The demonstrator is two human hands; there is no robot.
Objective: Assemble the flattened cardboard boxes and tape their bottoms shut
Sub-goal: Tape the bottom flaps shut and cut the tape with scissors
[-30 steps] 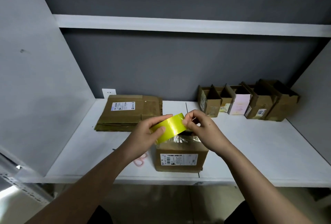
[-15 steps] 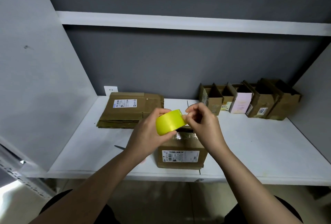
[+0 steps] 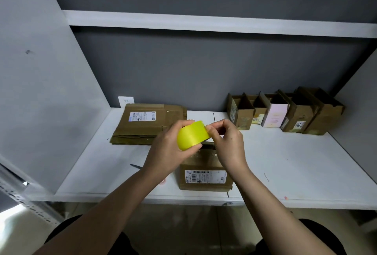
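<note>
Cardboard box [image 3: 205, 175] sits assembled at the front edge of the white shelf [image 3: 285, 163], label side facing us, clear tape visible on its top face, directly under our hands. Our left hand [image 3: 169, 150] grips the yellow tape roll [image 3: 192, 137] above the box, fingers curled over the top of it, thumb below. Our right hand [image 3: 228, 144] is at the roll's right edge, thumb and fingers pinched against the tape surface; can't tell whether a loose end is caught between them. Flattened boxes [image 3: 149, 124] lie stacked at the back left, well apart from the one we're working on. Row of assembled boxes [image 3: 285, 112] stands open-topped against the back wall on the right. Scissors [image 3: 135, 166] lie on the shelf left of the box, mostly hidden by our left forearm: only the blade tip and a bit of pink handle show.
</note>
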